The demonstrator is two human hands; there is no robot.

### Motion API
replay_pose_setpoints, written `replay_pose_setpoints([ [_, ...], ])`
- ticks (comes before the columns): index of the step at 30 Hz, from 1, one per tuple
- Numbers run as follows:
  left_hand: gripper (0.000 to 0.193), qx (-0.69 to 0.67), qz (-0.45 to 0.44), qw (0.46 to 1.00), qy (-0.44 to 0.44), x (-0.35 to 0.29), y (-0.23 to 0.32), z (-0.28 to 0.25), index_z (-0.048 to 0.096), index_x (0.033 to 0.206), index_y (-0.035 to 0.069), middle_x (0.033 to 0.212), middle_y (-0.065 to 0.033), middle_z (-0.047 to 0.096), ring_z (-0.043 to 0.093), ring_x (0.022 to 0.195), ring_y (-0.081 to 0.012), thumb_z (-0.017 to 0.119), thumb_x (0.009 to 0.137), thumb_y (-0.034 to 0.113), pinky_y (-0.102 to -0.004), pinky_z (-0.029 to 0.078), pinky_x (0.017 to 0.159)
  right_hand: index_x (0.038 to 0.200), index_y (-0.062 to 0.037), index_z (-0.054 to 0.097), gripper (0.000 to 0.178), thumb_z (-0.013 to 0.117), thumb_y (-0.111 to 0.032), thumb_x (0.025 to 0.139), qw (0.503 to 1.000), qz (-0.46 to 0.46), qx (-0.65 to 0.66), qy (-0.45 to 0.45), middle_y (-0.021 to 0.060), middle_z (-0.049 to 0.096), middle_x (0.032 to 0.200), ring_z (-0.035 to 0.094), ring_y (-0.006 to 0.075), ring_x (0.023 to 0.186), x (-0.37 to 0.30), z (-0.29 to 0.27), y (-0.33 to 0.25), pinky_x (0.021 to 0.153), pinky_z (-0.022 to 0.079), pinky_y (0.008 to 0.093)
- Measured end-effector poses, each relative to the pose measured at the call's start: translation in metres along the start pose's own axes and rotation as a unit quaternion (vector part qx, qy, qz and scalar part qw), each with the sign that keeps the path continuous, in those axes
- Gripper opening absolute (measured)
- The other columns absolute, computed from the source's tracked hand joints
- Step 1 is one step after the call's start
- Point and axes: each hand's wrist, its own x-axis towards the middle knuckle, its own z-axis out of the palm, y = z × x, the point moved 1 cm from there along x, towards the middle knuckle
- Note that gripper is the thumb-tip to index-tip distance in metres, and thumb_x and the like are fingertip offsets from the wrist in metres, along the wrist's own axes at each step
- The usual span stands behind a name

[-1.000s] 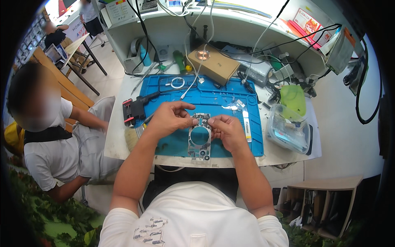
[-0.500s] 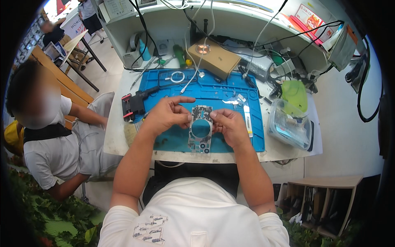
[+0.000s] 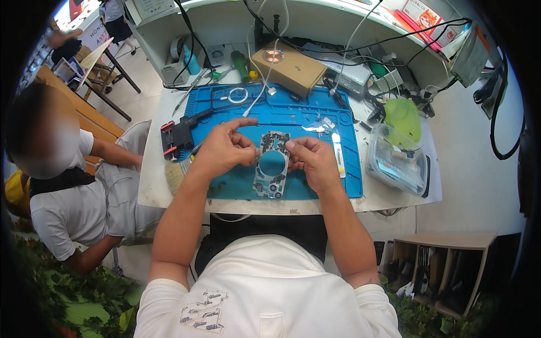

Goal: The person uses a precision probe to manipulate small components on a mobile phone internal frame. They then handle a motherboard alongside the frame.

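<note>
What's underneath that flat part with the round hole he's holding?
The blue work mat lies under the flat part; its blue shows through the round hole. The left hand and right hand grip the part's sides, hiding the mat beneath them.

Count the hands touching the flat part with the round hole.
2: left hand pinches the part at its left edge, right hand at its right edge, over the blue mat.

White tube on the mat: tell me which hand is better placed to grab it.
Probably the right hand. The white tube lies on the blue mat just beside its knuckles, on that same side. The left hand is across the frame that both hands pinch, and would have to cross over it.
</note>
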Motion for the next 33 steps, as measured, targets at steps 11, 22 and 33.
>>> replay_pose_setpoints([
  [11,0.073,0.044,0.024,0.998,0.023,0.001,0.000,0.006,0.057,0.158,-0.010,0.089,-0.0099,0.080,0.075,0.073,-0.0116,0.079,0.089,0.003,-0.0264,0.061,0.069,0.116,0.0075,0.077,0.025,0.083,-0.015,0.106,1.000,-0.014,0.009,-0.007,0.0111,0.080,0.093,0.078,0.0164,0.076,-0.003,0.004,0.002,0.068,0.069,0.0329],
  [22,0.071,-0.001,0.016,1.000,0.007,-0.019,-0.011,0.003,0.058,0.159,-0.006,0.093,-0.0060,0.077,0.071,0.079,-0.0098,0.088,0.096,0.008,-0.0260,0.058,0.073,0.119,0.0065,0.076,0.026,0.080,-0.017,0.109,0.995,-0.063,0.065,0.034,0.0111,0.081,0.099,0.078,0.0173,0.081,-0.002,0.005,-0.004,0.071,0.070,0.0358],
  [33,0.078,-0.138,0.001,0.990,-0.040,-0.020,-0.015,0.015,0.054,0.162,-0.004,0.091,-0.0016,0.074,0.073,0.083,-0.0101,0.091,0.094,0.002,-0.0268,0.061,0.075,0.116,0.0045,0.080,0.047,0.078,-0.043,0.111,0.989,0.095,0.061,-0.094,0.0126,0.081,0.105,0.079,0.0201,0.089,-0.020,0.022,-0.001,0.079,0.070,0.0415],
])
